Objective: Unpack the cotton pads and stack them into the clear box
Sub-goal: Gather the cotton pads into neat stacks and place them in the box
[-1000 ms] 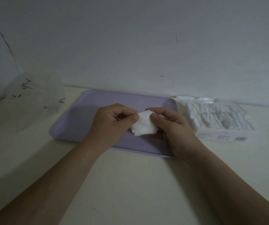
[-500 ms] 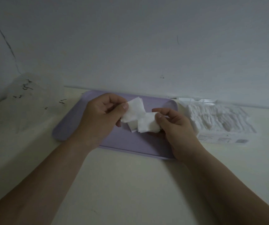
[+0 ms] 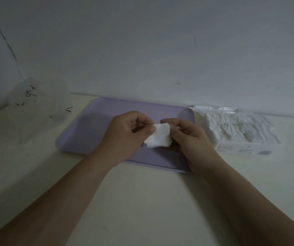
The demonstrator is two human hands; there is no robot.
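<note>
Left hand [image 3: 124,135]: thumb and curled fingers pinch the left edge of a small bunch of white cotton pads [image 3: 160,137]. Right hand [image 3: 190,139]: thumb and forefinger pinch the right edge of the same bunch; other fingers curled beneath. Bunch is held between both hands, above the lilac tray [image 3: 92,132]; lower corners fan out unevenly. Cannot tell how many pads it holds, nor whether it touches the tray.

Tray lies flat on the pale worktop [image 3: 142,201], far edge near the wall [image 3: 142,41]. Both forearms reach in from the near edge.

Clear box [image 3: 240,151] sits on the worktop just beside the tray's right end, close to the right hand. It holds white packed pads [image 3: 231,128] standing on edge in rows; printed label on its front side, too small to read.

Crumpled clear wrapper [image 3: 36,112] with dark print lies at far left, apart from the tray.
</note>
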